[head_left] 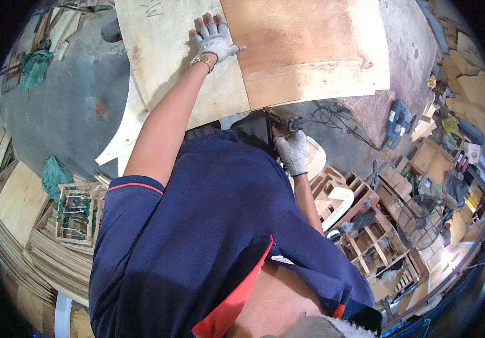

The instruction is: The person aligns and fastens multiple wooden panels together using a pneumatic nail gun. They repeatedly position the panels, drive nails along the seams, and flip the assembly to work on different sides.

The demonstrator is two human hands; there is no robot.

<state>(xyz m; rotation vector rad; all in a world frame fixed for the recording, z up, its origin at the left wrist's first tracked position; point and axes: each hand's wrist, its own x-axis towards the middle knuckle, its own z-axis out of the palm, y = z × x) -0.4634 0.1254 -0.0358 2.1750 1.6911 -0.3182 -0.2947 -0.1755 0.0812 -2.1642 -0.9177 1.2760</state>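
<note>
The left hand (pixel 214 42) lies flat, fingers spread wide, pressing on the pale wood sheet (pixel 166 48) without grasping anything; its thumb reaches across the seam to the brown wood sheet (pixel 293 34). The right hand (pixel 293 152) is lower and nearer the body, curled at the back of a dark, rounded tool (pixel 285 120) just beside the sheets' near edge. Whether its fingers close fully around the tool, I cannot tell, since the wrist and glove hide them.

The step in hand looks like steadying the sheets from above while the tool is worked at or under the near edge. The next move seems to call for firm, even weight from the flat palm and a controlled right wrist, with the cable (pixel 338 124) to the right of the tool clear of its path.

Both sheets are thin, flat and board-like: under the palm, pale and smooth with faint knots; to its right, warmer brown with soft grain and a stepped lower corner. The gloves are grey knit, rough-looking, with the left fingertips bare. Just right of the right hand sits a smooth white curved piece (pixel 315 155); farther right, a blue power tool (pixel 395 124) rests on hard grey floor (pixel 377 104).
</note>
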